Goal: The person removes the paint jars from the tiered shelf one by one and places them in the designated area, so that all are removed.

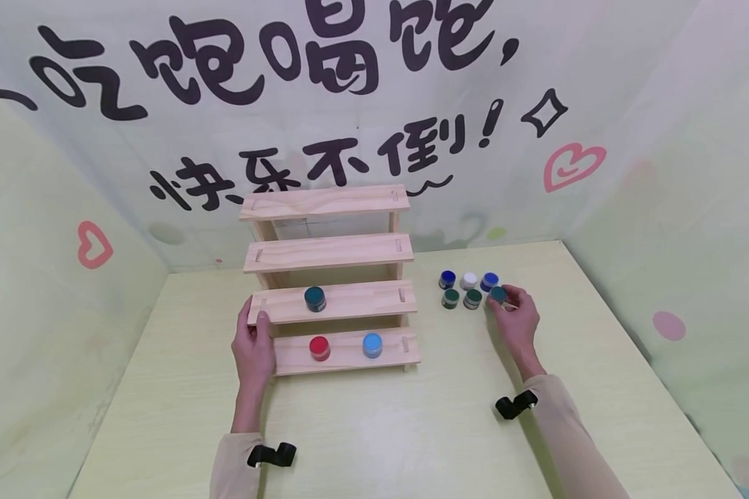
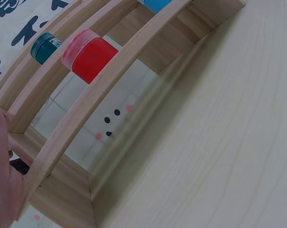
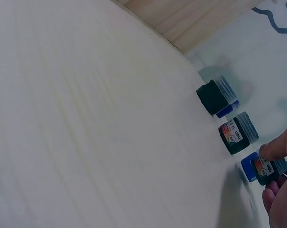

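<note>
At the bottom of the frame, two pale sleeves [image 1: 568,430] were seen over the light wood-grained table [image 1: 387,423], with a small black device [image 1: 272,455] worn at each wrist. Left of centre, a stepped wooden rack [image 1: 362,294] was gripped at its left end by the left hand [image 1: 253,350], the thumb being laid against the front. On the rack's lowest step, a red jar [image 1: 320,348] and, to its right, a light blue jar [image 1: 372,346] were stood. On the next step up, a dark teal jar [image 1: 315,299] was placed near the middle; the two upper steps were left bare. Right of centre, a dark green jar [image 1: 497,296] was pinched between the thumb and fingers of the right hand [image 1: 518,319]; whether it was lifted could not be told. Just left of it, two green jars [image 1: 461,299] were set side by side, and behind them a dark blue jar [image 1: 447,280], a white jar [image 1: 469,281] and a blue jar [image 1: 489,281] were lined up. Across the top of the frame, the back wall [image 1: 493,190] was covered with large black lettering.
</note>
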Motion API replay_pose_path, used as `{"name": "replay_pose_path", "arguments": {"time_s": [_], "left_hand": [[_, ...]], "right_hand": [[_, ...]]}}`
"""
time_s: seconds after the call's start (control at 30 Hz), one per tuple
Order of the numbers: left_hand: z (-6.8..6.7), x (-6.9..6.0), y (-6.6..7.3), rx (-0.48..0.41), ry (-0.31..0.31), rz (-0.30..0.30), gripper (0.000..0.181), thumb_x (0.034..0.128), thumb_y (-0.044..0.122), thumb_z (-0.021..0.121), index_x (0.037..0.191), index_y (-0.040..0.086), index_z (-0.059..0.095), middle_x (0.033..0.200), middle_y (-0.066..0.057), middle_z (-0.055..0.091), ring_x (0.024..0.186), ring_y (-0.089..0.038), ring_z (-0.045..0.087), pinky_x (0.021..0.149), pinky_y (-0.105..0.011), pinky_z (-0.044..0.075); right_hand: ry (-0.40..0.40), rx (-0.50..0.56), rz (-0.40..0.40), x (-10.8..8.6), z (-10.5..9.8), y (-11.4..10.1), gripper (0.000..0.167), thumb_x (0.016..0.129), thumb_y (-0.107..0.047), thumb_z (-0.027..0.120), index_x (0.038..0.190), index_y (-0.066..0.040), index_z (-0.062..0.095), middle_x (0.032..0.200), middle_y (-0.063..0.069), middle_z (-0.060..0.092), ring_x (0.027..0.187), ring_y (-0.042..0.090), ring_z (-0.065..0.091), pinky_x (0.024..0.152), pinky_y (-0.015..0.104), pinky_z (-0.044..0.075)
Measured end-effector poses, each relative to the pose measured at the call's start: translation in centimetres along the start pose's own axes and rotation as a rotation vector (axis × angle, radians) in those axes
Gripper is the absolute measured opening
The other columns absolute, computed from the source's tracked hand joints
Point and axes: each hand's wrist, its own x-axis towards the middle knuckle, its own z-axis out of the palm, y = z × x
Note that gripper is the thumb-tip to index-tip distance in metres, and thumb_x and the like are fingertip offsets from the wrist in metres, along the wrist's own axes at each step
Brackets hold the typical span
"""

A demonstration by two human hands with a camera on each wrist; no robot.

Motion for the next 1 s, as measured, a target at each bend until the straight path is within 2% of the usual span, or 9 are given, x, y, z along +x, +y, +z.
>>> {"name": "replay_pose_path", "arguments": {"time_s": [0.33, 0.73, 1.0], "left_hand": [[-0.14, 0.0, 0.02, -0.009, 0.014, 0.024, 0.048, 0.1075, 0.038, 0.046, 0.152, 0.023, 0.047, 0.072, -0.002, 0.049, 0.065, -0.012, 0.044, 0.057, -0.023, 0.037], [-0.17, -0.07, 0.05, -0.004, 0.013, 0.02, 0.048, 0.1077, 0.038, 0.045, 0.153, 0.023, 0.046, 0.076, -0.003, 0.049, 0.067, -0.012, 0.044, 0.059, -0.021, 0.037], [-0.18, -0.03, 0.05, -0.005, 0.009, 0.03, 0.048, 0.1081, 0.036, 0.045, 0.153, 0.02, 0.045, 0.076, -0.002, 0.049, 0.067, -0.01, 0.044, 0.059, -0.02, 0.037]], "right_hand": [[-0.019, -0.029, 0.02, -0.09, 0.13, 0.31, 0.044, 0.092, -0.011, 0.071, 0.132, 0.002, 0.059, 0.124, 0.023, 0.062, 0.111, 0.028, 0.057, 0.078, 0.009, 0.04], [-0.03, -0.025, 0.029, -0.03, -0.02, 0.41, 0.044, 0.092, -0.011, 0.071, 0.132, 0.001, 0.059, 0.126, 0.021, 0.063, 0.11, 0.026, 0.058, 0.076, 0.006, 0.04], [0.004, 0.002, 0.006, -0.43, -0.41, -0.52, 0.045, 0.091, -0.011, 0.072, 0.132, 0.002, 0.059, 0.132, 0.019, 0.06, 0.116, 0.029, 0.057, 0.089, 0.02, 0.043]]}}
